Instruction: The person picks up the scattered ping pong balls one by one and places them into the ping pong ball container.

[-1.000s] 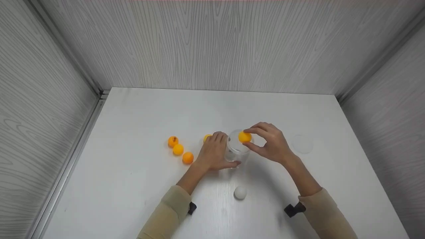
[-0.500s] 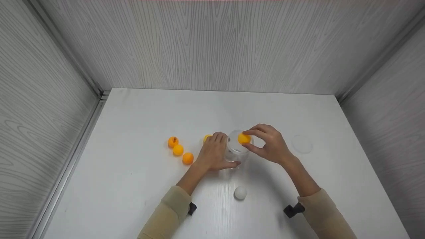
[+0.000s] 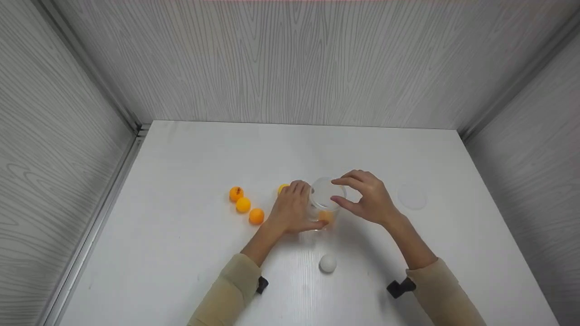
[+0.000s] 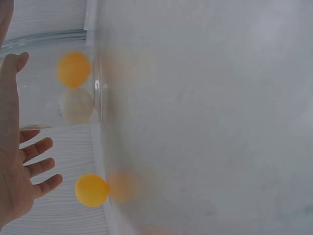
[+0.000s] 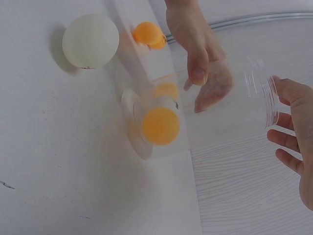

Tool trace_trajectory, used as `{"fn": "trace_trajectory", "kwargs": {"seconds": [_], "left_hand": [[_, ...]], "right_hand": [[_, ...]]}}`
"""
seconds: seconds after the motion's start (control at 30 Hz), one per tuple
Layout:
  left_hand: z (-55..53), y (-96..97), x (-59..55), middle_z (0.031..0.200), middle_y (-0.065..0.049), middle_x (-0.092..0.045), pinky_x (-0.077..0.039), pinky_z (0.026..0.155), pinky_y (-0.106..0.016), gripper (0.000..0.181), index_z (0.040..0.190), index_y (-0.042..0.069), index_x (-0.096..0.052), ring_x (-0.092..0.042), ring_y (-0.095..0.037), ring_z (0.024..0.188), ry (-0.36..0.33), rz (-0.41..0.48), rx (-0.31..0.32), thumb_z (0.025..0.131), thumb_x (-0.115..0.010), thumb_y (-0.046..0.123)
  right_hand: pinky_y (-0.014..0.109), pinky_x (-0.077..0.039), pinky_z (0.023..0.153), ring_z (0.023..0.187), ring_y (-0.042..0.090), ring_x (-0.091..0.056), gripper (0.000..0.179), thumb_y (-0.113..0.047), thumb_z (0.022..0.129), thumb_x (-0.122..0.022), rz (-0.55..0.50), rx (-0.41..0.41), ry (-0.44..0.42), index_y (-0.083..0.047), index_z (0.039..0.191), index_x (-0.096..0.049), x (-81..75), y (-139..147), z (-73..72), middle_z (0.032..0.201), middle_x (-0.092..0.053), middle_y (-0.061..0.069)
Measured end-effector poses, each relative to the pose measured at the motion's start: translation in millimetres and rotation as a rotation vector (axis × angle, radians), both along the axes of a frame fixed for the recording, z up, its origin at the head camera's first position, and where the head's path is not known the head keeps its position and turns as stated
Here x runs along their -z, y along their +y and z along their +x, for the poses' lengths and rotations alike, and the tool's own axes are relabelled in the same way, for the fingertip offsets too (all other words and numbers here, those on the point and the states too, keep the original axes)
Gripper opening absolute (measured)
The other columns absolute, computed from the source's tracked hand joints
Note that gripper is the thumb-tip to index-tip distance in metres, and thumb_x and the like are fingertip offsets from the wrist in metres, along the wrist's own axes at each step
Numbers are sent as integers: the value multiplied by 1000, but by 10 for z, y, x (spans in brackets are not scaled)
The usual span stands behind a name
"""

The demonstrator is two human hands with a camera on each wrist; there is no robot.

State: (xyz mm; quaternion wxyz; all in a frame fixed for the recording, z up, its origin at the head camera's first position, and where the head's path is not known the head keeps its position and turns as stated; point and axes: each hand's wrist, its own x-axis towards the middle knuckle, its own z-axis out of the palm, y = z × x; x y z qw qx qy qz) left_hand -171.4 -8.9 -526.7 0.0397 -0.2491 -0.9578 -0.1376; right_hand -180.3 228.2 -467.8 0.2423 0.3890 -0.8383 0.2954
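My left hand grips an upright clear plastic jar, its thumb on the near side and fingers round the far left side. Inside, at the bottom, lie an orange ping-pong ball and a white ping-pong ball. At the jar's open mouth is my right hand, thumb and fingers spread apart with nothing between them. In the right wrist view its fingertips are right at the threaded rim. Just left of the left hand's fingers, a yellow-orange ball is partly hidden.
Three orange balls, one of them marked, lie left of the left hand on the white table. A white ball rests nearer the person. To the right lies a clear round lid. Wood-grain panels enclose the table's back and sides.
The orange ball that my right hand pinched over the mouth has dropped into the jar. The right thumb and fingers have parted slightly; the left hand keeps its grip in place.
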Motion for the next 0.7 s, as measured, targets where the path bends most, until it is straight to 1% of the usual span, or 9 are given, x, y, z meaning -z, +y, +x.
{"fn": "trace_trajectory", "kwargs": {"seconds": [0.23, 0.53, 0.7], "left_hand": [[3, -1, -4, 139, -9, -58, -47, 118, -42, 93, 139, 9, -51, -50, -29, 137, 2, -2, 3, 81, -67, 79], [4, -7, -6, 141, -10, -58, -45, 120, -43, 94, 141, 9, -50, -50, -29, 137, -11, 11, 3, 81, -67, 80], [7, -6, -18, 141, -10, -57, -45, 120, -43, 94, 141, 9, -49, -49, -29, 139, -10, -10, 3, 82, -64, 81]], "right_hand": [[41, -59, 79, 91, 24, -71, 35, -16, 80, -91, -2, 2, 2, -12, 113, -79, -7, 6, 16, 101, -76, 6], [40, -60, 81, 93, 24, -72, 37, -19, 81, -91, 2, -5, 19, -12, 116, -78, -39, 26, 50, 103, -77, 6], [42, -59, 80, 95, 26, -71, 41, -20, 82, -90, -17, -18, 12, -13, 119, -77, -58, 35, 82, 107, -76, 7]]}}
